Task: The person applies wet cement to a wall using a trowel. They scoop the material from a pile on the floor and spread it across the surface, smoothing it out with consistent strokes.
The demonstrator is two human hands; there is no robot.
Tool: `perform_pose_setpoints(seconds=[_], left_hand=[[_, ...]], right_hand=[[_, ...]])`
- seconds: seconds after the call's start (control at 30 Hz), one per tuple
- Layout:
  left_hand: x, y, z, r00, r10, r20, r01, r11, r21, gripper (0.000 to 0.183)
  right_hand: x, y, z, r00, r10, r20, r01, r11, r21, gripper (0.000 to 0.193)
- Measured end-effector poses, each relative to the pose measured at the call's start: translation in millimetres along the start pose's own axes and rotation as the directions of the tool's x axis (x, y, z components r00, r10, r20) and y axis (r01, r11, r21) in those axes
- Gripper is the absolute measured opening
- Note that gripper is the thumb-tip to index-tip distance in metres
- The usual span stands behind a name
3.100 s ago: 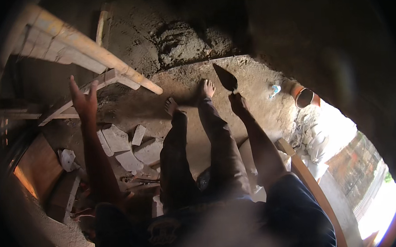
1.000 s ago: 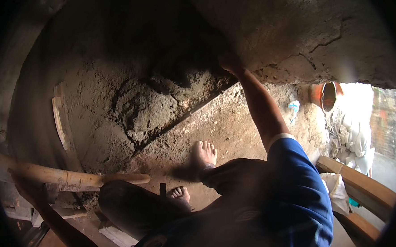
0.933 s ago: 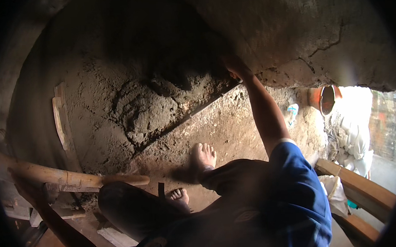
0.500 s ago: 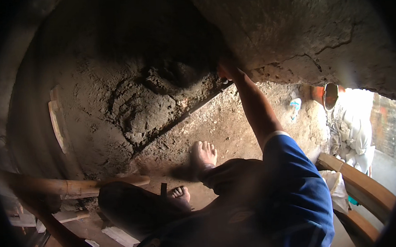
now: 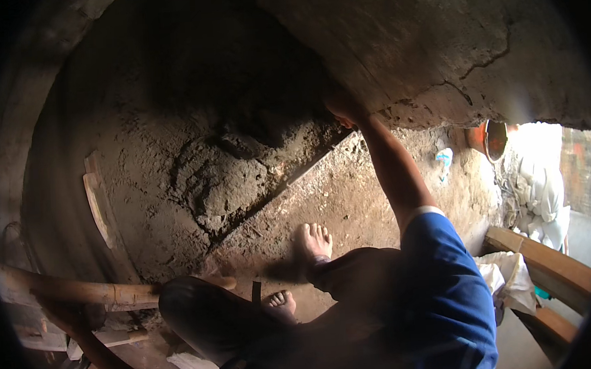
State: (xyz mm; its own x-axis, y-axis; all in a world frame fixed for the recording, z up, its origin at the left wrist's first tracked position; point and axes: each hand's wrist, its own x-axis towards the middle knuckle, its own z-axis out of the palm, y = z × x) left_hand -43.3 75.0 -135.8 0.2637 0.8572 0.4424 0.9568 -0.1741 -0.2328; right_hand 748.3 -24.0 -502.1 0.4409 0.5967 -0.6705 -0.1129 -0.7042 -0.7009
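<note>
Fingers of the right hand (image 5: pixel 348 112) sit in deep shadow at the far end of a thin straight edge (image 5: pixel 321 162). They appear curled; whether they are clamped on a tool cannot be told. Fingers of the left hand (image 5: pixel 60 309) are at the bamboo pole (image 5: pixel 131 295), likewise dark; whether they encircle it or only rest against it cannot be determined.

Position of the main material: a lumpy grey mortar mound (image 5: pixel 222 178) lies left of and nearer the body than the right hand, bordered by the straight edge on its right side. The left arm's placement at the pole probably steadies the body, freeing the right arm for full extension. The right foot (image 5: pixel 316 240) and left foot (image 5: pixel 280 304) stand bare on the floor (image 5: pixel 376 193), presumably spread for balance.

Edges and clearance: the cracked wall (image 5: pixel 435 50) closes off the right hand's outer side, its broken lower edge running just beside the forearm. The mound limits the inner side. Open floor extends between the right foot and the orange pipe (image 5: pixel 477 139). Beyond the pipe are white sacks (image 5: pixel 539 188); a timber beam (image 5: pixel 547 259) bounds the lower right. A wooden strip (image 5: pixel 98 208) lies left of the mound, well apart from the right hand.
</note>
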Motion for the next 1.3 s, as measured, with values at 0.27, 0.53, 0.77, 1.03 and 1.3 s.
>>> perform_pose_setpoints(seconds=[0.27, 0.53, 0.77, 1.03, 1.3], left_hand=[[12.4, -5.6, 9.4, 0.794, -0.566, 0.221, 0.552, 0.520, -0.652, 0.050], [22.9, 48.1, -10.8, 0.644, -0.655, 0.395, 0.677, 0.250, -0.692, 0.050], [0.2, -3.2, 6.8, 0.997, -0.068, 0.042, 0.063, 0.991, 0.118, 0.053], [3.0, -5.6, 6.0, 0.941, -0.326, 0.093, 0.339, 0.905, -0.256, 0.049], [3.6, -15.9, 3.3, 0.979, -0.181, 0.089, 0.195, 0.964, -0.182, 0.056]], right_hand=[[38.6, 11.0, 10.9, 0.999, -0.016, 0.037, 0.013, 0.997, 0.075, 0.036], [59.8, -11.2, 19.4, 0.985, 0.088, 0.147, -0.049, 0.968, -0.248, 0.035], [-28.8, -25.8, 26.7, 0.986, 0.033, 0.166, 0.060, 0.848, -0.526, 0.031], [-65.9, -31.2, 47.3, 0.970, 0.134, 0.201, 0.020, 0.785, -0.619, 0.027], [-62.7, 36.4, 98.1, 0.727, -0.318, 0.609, 0.618, -0.084, -0.782, 0.015]])
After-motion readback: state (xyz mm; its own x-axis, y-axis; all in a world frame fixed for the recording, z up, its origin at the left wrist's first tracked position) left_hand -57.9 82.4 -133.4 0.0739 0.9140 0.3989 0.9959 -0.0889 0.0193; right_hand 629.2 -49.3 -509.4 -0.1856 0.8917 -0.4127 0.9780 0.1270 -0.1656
